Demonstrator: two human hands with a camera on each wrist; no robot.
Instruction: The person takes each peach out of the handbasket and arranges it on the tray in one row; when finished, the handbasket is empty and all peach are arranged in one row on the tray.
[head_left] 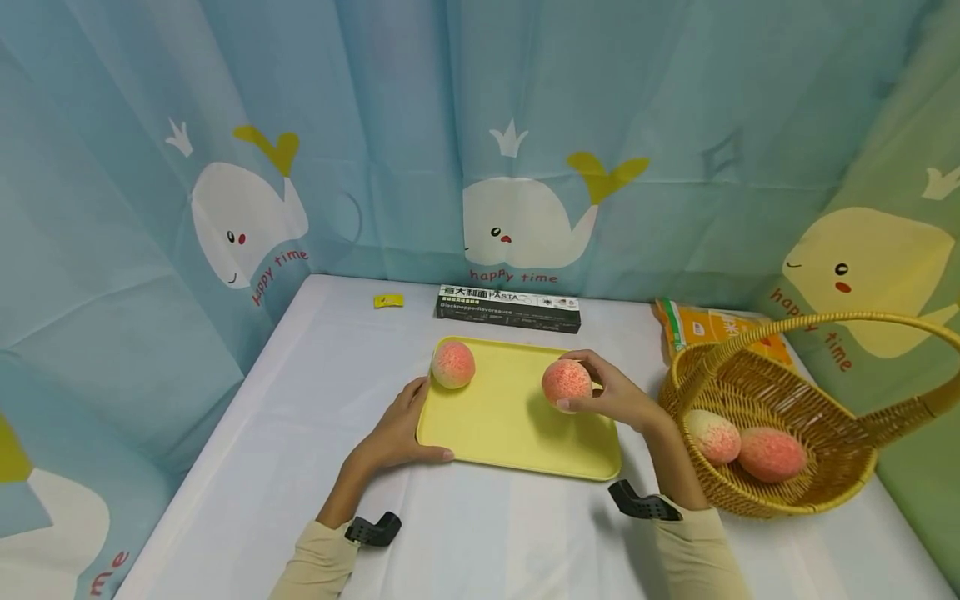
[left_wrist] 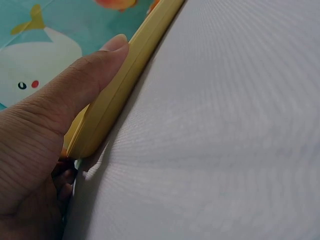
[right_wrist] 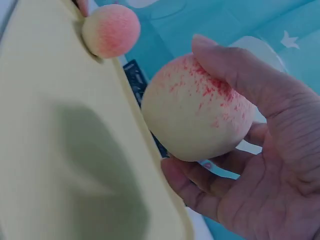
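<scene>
Above the yellow tray [head_left: 487, 421], the right hand [head_left: 617, 398] curls around a peach [head_left: 566, 383].

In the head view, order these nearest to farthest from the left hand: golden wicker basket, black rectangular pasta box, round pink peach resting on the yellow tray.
1. Pink peach: ahead, slightly right.
2. Pasta box: farther ahead, right.
3. Wicker basket: far right.

I see a plain yellow tray [head_left: 495, 421] and a cream peach [right_wrist: 192, 112] speckled reddish pink. My feed shows white whales [head_left: 525, 217] patterning the blue curtain [head_left: 408, 200].
</scene>
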